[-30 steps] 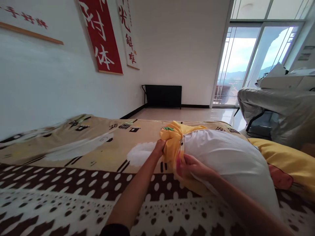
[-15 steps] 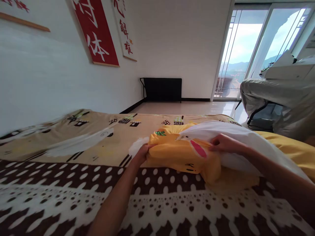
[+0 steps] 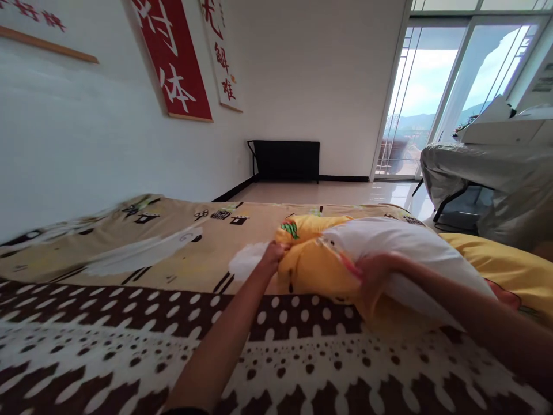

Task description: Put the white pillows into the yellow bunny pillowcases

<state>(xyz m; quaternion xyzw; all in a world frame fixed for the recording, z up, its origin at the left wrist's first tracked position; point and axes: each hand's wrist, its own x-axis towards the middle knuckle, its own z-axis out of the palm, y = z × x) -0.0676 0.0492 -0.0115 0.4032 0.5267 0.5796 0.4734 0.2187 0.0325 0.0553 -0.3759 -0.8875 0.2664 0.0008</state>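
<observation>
A yellow pillowcase (image 3: 319, 266) with a printed animal figure lies bunched around one end of a white pillow (image 3: 415, 248) on the bed. My left hand (image 3: 275, 257) is closed on the pillowcase's left end, beside a green-and-orange print. At the case's other edge, where it meets the white pillow, my right hand (image 3: 375, 276) has its fingers curled against the yellow cloth; it is blurred by motion. Most of the pillow's right part sticks out of the case, uncovered.
A brown and cream patterned blanket (image 3: 173, 311) covers the bed. Another yellow pillow (image 3: 510, 265) lies at the right. A black panel (image 3: 287, 161) leans by the far wall. Right of it stand a sliding glass door (image 3: 423, 98) and a table under plastic sheeting (image 3: 479, 167).
My left hand has moved right and slightly up, bunching the pillowcase's left end. My right hand has shifted down and a little left along the case's edge, crumpling the cloth more.
</observation>
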